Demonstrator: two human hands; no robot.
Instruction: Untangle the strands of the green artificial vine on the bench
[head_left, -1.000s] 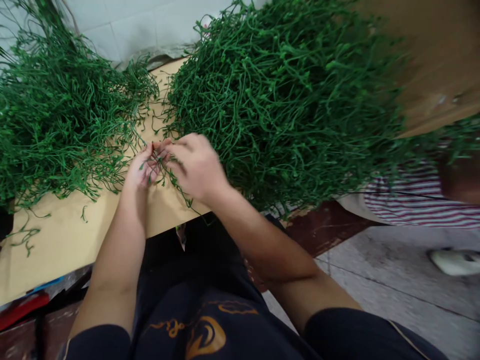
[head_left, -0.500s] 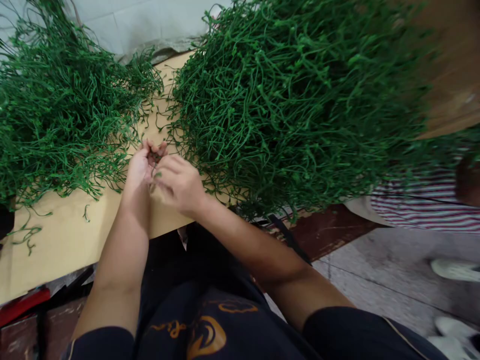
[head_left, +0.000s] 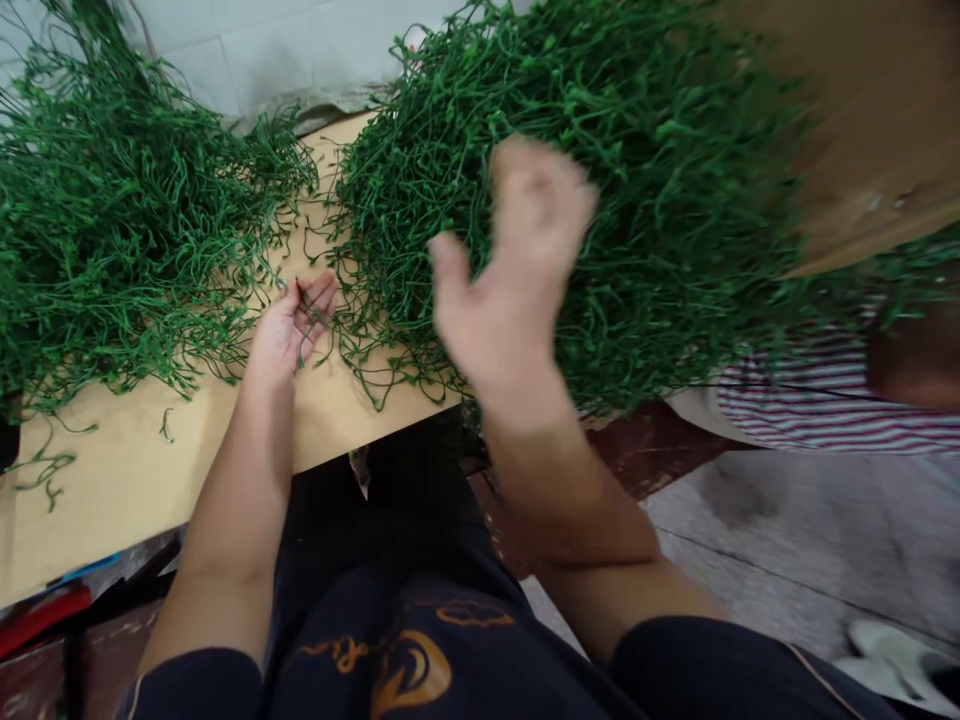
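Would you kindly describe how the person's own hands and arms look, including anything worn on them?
The left hand and the right hand, blurred, are both bare, with no gloves visible. The short sleeves are dark navy, thinly striped in a paler tone.

Set on the head in a single view, looking forward and steeply down over the wearer's own shirt (head_left: 352, 610) and forearms (head_left: 251, 470). Faces across the surface (head_left: 334, 425) toward the tiled wall (head_left: 262, 50) along the top edge. Sits near enough to take in the left hand (head_left: 300, 320), the right hand (head_left: 517, 290) and both sleeves (head_left: 697, 665); spreads wide, reaching the floor (head_left: 735, 510) at lower right.
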